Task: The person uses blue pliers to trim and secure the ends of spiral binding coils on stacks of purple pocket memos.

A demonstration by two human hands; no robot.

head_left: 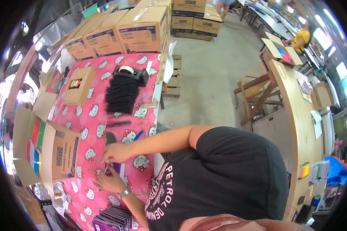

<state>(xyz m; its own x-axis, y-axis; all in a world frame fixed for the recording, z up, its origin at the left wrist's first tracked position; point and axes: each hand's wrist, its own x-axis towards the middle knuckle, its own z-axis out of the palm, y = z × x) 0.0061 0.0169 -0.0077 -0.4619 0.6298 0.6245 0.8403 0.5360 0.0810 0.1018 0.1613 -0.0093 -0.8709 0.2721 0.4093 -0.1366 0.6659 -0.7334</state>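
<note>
A small purple notebook point(121, 169) lies on the pink table, partly hidden under my hands. My left hand point(108, 181), with a watch at the wrist, grips it, thumb on its face and fingers at its side. Directly above, my right hand point(117, 152) bends its fingers down in a pinch at the notebook's far edge; what they hold is too small to make out. Close to the right hand are a dark grey flat object point(111, 138) and a blue pen-like tool point(138, 134). A stack of purple notebooks point(112, 217) stands at the near edge.
Black spiral coils point(121, 94) lie piled beside a tape dispenser point(131, 74). An open carton point(63, 154) with colourful contents stands at the left, a flat brown box point(79, 86) beyond it. Sealed cartons point(140, 32) line the far end. A wooden bench point(293, 127) stands right.
</note>
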